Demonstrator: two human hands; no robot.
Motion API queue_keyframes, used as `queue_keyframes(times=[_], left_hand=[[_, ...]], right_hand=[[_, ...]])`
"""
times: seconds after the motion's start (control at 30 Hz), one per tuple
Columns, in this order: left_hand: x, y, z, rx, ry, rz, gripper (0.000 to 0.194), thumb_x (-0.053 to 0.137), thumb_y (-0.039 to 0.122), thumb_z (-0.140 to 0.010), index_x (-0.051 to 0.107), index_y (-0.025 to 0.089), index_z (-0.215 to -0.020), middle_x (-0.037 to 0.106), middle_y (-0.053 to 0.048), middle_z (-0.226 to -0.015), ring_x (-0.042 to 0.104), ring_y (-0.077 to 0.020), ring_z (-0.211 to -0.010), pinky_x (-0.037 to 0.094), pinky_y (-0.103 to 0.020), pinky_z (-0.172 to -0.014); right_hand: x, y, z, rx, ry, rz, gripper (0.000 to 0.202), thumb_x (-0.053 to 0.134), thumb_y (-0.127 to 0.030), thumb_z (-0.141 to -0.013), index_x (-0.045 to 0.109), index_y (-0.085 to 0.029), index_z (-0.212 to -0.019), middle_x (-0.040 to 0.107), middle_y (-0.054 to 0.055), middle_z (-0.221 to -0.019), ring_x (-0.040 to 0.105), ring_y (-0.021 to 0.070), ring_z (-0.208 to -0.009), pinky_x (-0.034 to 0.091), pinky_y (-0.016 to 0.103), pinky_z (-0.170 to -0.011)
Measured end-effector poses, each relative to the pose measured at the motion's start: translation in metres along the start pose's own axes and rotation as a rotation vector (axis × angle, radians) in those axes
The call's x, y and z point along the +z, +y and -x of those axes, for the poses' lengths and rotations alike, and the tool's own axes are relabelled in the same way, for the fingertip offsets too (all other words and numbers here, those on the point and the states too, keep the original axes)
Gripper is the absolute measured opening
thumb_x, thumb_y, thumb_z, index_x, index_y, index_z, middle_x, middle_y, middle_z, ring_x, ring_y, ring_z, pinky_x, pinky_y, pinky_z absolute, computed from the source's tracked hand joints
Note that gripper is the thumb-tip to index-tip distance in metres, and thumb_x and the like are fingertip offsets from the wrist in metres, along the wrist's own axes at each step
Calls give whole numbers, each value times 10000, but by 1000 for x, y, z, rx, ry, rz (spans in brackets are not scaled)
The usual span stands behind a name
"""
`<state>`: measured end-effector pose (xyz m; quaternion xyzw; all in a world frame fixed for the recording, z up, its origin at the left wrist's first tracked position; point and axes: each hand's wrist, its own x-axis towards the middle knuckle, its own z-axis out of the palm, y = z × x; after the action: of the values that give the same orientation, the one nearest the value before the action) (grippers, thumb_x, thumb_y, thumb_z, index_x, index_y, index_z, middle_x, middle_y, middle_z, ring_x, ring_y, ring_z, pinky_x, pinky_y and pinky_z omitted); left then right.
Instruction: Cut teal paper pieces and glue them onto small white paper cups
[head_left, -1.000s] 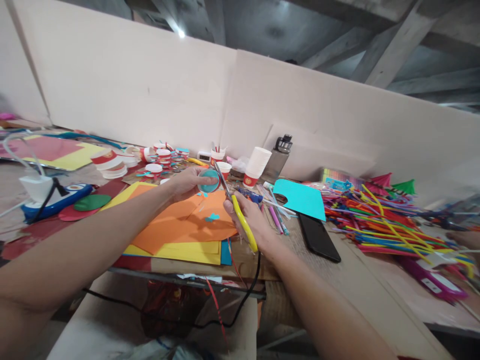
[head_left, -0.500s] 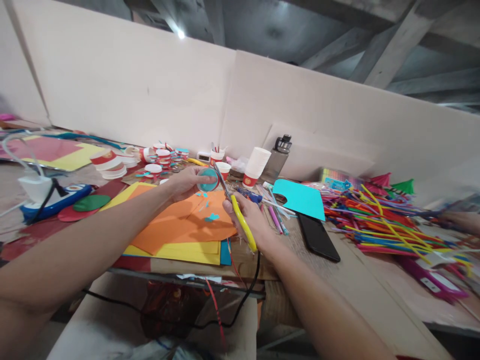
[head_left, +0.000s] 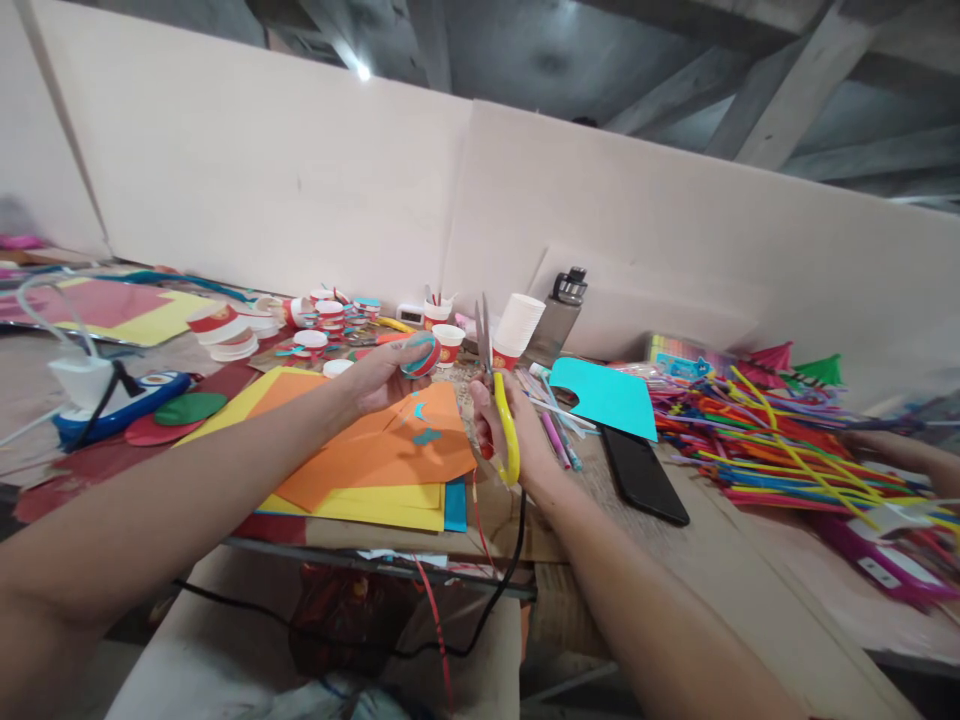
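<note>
My left hand is closed around a short piece of paper cup, red and white on its side with turquoise paper on its face. My right hand grips yellow-handled scissors, whose blades point up and stand slightly apart, clear of the cup piece. Below both hands lies a sheet of orange paper with small turquoise scraps on it. Yellow sheets show underneath. A turquoise sheet with a rounded notch rests to the right of the scissors.
A stack of white cups and a bottle stand behind. On the right are a black phone, pipe cleaners and another person's arm. Cut cup pieces and a blue power strip sit at left.
The scissors have moved away from the cup piece to the right, and their blades now point upward. My left hand has turned the piece so that its red side shows.
</note>
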<state>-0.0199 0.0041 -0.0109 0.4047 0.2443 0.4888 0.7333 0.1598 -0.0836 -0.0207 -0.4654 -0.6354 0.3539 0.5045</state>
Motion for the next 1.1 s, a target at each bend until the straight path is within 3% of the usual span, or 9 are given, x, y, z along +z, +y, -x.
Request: queue_keyframes(times=[0.13,0.37,0.57,0.83,1.1], left_hand=[[4,-9,0,-40,1,40,103,728,150,-738,657,131,-809,650,-15,-711,617,-91,-596,521,-178,-529],[0,-19,0,-1,-220,-72,264,831,255,-648,639,133,-782,634,-1,-662,589,-96,-556,520,-226,-560],[4,-25,3,46,-299,-88,282,844,239,-641,612,136,-764,671,-18,-700,617,-111,-584,497,-228,-579],[10,-24,8,76,-277,-101,295,852,221,-624,608,136,-766,671,-12,-695,618,-111,-590,477,-227,-579],[19,-25,13,166,-113,-193,292,832,236,-626,608,130,-780,674,-12,-741,600,-93,-604,455,-213,-588]], right_hand=[[2,0,-2,25,41,-124,432,628,-557,-803,426,-249,-1029,381,-123,-509,388,81,-367,324,195,-355],[1,-1,-3,-53,61,-115,455,661,-529,-784,435,-235,-1047,412,-114,-543,398,78,-375,333,212,-358],[2,-11,1,-78,39,-76,470,665,-541,-763,432,-227,-1023,411,-83,-655,410,72,-494,332,213,-439],[2,-17,4,-14,53,-53,513,657,-573,-750,452,-214,-1053,386,-60,-688,430,96,-593,342,212,-480],[2,-13,2,-19,80,-7,493,642,-577,-757,468,-217,-1047,456,-56,-702,413,74,-516,335,217,-457]])
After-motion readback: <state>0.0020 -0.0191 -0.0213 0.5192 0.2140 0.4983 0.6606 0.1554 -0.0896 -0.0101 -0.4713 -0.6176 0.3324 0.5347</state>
